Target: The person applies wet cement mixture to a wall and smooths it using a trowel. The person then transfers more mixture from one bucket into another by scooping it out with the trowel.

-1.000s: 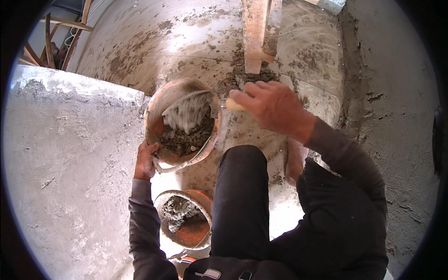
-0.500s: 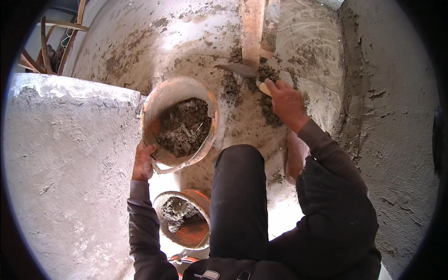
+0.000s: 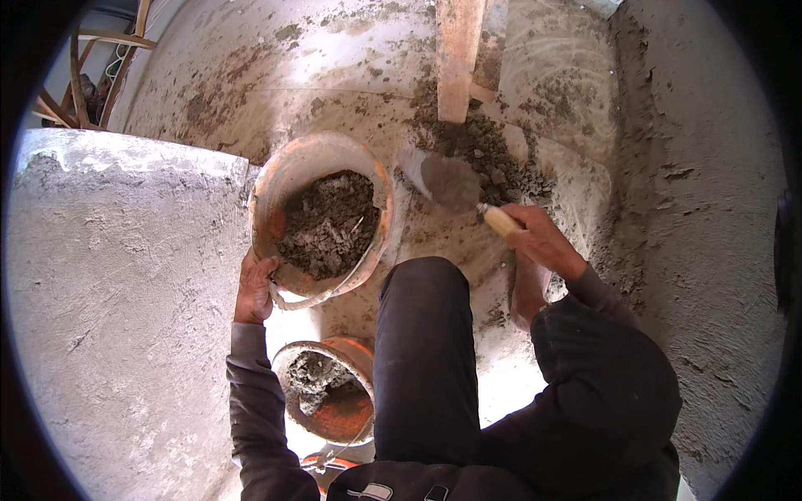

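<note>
Find trowel (image 3: 459,188) now out of the far bucket (image 3: 291,171), as against inside its mouth, blurred, one second ago. Note blade (image 3: 436,175) drawn back since half a second ago, from across the foot of the wooden board (image 3: 455,67) to just beside the bucket's right-hand side. Record right hand (image 3: 545,240) lower and farther right. Note mortar (image 3: 330,225) in the bucket uncovered, against part-hidden one second ago. Record loose mortar (image 3: 494,159) at the board's foot more exposed, formerly part-screened by hand and trowel.
</note>
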Motion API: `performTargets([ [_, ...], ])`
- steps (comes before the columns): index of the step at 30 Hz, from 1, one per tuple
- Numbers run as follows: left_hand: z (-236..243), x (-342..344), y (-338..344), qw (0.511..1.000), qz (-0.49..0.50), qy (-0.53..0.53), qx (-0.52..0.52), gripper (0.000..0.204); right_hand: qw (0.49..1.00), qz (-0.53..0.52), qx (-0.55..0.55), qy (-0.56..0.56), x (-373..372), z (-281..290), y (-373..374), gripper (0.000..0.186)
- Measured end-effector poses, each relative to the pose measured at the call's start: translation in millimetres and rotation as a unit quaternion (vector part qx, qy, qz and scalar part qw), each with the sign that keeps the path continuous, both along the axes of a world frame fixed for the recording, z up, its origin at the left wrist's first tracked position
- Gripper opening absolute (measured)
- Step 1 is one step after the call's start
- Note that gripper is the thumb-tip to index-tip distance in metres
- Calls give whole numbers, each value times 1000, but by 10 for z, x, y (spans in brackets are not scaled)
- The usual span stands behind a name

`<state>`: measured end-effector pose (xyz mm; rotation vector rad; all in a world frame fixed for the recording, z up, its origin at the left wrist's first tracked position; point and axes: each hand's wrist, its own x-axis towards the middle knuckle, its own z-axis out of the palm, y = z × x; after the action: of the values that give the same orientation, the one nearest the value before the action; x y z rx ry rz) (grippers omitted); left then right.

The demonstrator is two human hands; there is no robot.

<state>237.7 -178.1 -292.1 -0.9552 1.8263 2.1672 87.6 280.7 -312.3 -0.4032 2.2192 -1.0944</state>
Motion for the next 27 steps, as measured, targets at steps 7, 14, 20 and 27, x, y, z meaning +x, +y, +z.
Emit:
performTargets([
  [7, 53, -69, 90, 1000, -4, -2, 6, 50, 903, -113, -142, -389, 190, -388, -191, 24],
  [14, 129, -77, 80, 999, -30, -11, -12, 49, 857, -312, -188, -365, 197, -356, -29, 29],
  [20, 118, -68, 100, 1000, -12, -1, -13, 48, 870, -339, -145, -328, 233, -254, 33, 32],
  [27, 99, -68, 77, 1000, -15, -2, 0, 46, 909, -322, -135, -227, 142, -467, 82, 34],
])
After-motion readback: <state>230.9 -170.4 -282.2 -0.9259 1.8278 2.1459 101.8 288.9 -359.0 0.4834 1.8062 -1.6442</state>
